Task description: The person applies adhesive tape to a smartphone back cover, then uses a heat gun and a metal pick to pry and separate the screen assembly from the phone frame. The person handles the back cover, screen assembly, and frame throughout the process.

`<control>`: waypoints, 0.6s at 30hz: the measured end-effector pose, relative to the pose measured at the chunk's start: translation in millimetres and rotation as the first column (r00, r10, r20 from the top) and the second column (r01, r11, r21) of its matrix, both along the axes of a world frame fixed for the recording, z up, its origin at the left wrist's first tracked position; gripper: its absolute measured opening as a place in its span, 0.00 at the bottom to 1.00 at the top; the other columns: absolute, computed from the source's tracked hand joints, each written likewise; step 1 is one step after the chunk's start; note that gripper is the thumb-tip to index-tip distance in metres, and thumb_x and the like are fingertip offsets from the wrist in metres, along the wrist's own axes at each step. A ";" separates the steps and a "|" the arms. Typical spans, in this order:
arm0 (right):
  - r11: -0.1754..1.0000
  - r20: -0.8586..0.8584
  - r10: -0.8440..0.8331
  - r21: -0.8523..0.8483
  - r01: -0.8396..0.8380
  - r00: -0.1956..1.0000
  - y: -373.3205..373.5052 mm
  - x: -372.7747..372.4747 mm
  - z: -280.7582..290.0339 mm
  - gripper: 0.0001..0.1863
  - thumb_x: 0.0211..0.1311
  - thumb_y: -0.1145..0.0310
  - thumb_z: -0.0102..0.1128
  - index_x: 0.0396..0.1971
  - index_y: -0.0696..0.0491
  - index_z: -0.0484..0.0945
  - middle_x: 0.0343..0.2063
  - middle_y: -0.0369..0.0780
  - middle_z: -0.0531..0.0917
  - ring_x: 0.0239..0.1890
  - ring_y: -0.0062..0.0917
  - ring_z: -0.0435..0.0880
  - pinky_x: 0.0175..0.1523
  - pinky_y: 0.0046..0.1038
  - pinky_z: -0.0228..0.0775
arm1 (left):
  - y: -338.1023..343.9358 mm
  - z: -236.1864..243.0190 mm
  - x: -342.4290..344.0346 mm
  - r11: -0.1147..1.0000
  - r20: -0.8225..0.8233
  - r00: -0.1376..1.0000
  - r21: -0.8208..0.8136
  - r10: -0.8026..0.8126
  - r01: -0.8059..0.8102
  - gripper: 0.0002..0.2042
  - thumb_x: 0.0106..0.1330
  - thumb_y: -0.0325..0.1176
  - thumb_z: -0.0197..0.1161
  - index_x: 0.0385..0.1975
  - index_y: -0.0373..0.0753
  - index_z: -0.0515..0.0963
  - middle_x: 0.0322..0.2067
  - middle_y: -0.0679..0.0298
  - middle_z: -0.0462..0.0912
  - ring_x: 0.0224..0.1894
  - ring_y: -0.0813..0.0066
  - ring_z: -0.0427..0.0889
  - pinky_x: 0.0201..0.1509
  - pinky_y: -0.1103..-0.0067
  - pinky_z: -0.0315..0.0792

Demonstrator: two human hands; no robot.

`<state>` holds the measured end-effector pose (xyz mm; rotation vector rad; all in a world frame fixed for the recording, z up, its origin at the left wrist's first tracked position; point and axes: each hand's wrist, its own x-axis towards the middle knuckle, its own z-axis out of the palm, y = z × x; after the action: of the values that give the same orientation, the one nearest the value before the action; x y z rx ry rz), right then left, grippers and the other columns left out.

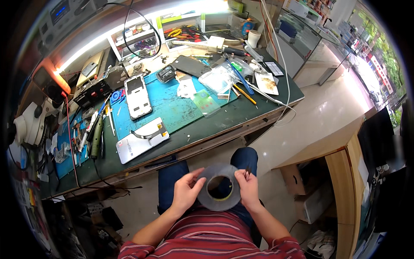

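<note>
Partly hidden, partly cut off
Cannot see every finger of the left hand [185, 191], nor the underside of the grey roll [204, 196]; cannot identify the dark thing [247, 172] at the right hand [249, 188] — too small to tell. Cannot follow the striped shirt [207, 235] past the lower edge or the grey instrument [77, 12] past the dark rim — nor make out the blurred greenery [397, 69].

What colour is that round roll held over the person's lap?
The roll is grey, showing best in the head view.

Gray tape roll [220, 170], wide ring, hollow centre, between the fingers [240, 177]
</note>
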<state>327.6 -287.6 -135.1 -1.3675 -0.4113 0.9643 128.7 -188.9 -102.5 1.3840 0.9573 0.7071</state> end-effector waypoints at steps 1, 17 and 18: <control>0.999 -0.011 -0.054 0.008 0.054 0.999 3.9 4.3 -9.8 0.09 0.74 0.68 0.63 0.35 0.57 0.83 0.27 0.25 0.77 0.31 0.07 0.71 0.37 0.16 0.63 | 3.6 -3.3 0.1 1.000 -0.002 1.000 -0.013 0.003 -0.003 0.18 0.70 0.27 0.68 0.58 0.31 0.80 0.46 0.60 0.87 0.43 0.80 0.85 0.48 0.81 0.80; 0.973 -0.329 -0.208 0.025 0.229 0.921 156.0 4.1 -7.5 0.06 0.78 0.65 0.51 0.46 0.47 0.76 0.29 0.28 0.74 0.24 0.14 0.69 0.25 0.19 0.57 | 80.6 63.7 -104.5 0.467 -0.332 0.789 0.882 0.516 0.065 0.38 0.63 0.34 0.75 0.72 0.35 0.63 0.68 0.49 0.69 0.70 0.49 0.67 0.74 0.60 0.61; 0.977 -0.323 -0.178 0.053 0.206 0.929 161.0 -0.7 -14.2 0.06 0.77 0.66 0.51 0.45 0.49 0.76 0.29 0.29 0.75 0.26 0.15 0.71 0.26 0.20 0.59 | 87.8 76.2 -100.7 0.469 -0.407 0.760 0.870 0.507 0.153 0.40 0.62 0.38 0.76 0.72 0.34 0.63 0.69 0.49 0.68 0.71 0.48 0.66 0.76 0.58 0.58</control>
<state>326.9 -126.6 -149.3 -1.1262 -0.0719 0.9709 28.0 -101.2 -26.3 2.6087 1.3772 1.0069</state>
